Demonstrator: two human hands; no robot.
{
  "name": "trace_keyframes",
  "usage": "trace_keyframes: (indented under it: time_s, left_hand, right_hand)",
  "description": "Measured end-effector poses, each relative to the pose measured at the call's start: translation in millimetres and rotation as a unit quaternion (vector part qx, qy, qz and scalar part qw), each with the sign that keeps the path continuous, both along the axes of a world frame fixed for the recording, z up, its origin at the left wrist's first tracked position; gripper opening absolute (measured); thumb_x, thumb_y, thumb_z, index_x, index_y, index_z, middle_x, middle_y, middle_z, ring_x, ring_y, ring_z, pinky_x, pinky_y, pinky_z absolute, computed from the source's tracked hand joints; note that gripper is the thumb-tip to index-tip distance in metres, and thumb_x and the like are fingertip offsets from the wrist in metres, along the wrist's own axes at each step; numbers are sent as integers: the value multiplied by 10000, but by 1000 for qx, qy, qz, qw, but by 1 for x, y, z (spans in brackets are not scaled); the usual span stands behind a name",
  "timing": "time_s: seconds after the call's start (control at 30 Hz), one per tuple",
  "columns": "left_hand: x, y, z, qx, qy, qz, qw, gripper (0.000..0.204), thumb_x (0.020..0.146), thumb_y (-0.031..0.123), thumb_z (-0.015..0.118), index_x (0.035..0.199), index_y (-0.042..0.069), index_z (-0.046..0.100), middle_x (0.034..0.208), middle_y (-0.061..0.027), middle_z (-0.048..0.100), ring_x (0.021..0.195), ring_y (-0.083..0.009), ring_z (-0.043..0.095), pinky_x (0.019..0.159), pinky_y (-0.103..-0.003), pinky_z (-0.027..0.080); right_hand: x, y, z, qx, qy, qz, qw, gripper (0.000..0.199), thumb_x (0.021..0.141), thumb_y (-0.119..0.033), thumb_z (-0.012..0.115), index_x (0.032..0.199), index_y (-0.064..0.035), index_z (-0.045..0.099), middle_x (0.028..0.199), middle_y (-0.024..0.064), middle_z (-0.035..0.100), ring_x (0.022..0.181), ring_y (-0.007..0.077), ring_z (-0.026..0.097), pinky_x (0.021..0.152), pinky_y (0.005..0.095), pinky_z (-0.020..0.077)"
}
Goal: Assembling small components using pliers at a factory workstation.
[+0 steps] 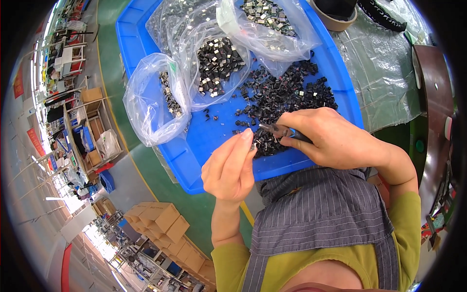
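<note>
1. While one big blue plastic tray (311,165) sits under both hands, its flat floor and low rim look smooth and hard.
2. Three clear plastic bags lie in the tray. They are thin, shiny and crinkly. The left bag (146,104) holds a few small square bits, the middle bag (216,63) holds many, and the top bag (267,22) holds shiny grey ones.
3. One loose pile of small black parts (287,95) lies on the tray floor, beside the bags. The parts are tiny, blocky and dark, too many to count.
4. One right hand (335,141) is curled shut around a small hand tool (277,129) with a thin metal tip and a blue grip.
5. One left hand (231,168) has its fingers pressed together and pointing up. Its fingertips pinch one tiny part (253,146), just beside the tool tip, over the near edge of the tray.
</note>
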State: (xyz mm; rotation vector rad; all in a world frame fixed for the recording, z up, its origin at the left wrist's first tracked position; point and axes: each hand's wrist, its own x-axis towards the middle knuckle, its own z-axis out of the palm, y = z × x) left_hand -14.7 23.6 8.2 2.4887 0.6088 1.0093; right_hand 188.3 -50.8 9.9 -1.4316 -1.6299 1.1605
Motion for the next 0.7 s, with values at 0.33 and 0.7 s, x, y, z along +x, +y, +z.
trace_keyframes:
  time_s: [0.33,0.7]
  left_hand:
    - [-2,-5,-6,-40,-34,-41,998,244,822,-128,609,1013,-27,495,993,-254,596,756,-274,683,596,-310,622]
    - [1,-3,-12,-20,-56,-26,998,313,710,-80,734,951,10,557,949,-160,672,616,-222,647,484,-281,514]
  right_hand:
    - [2,-1,0,-7,-7,28,1000,194,839,-129,624,948,4,531,815,185,606,810,399,597,667,475,462]
    - [0,-21,8,92,-151,-64,982,383,666,-48,711,1009,-35,541,944,105,561,919,297,560,776,403,455]
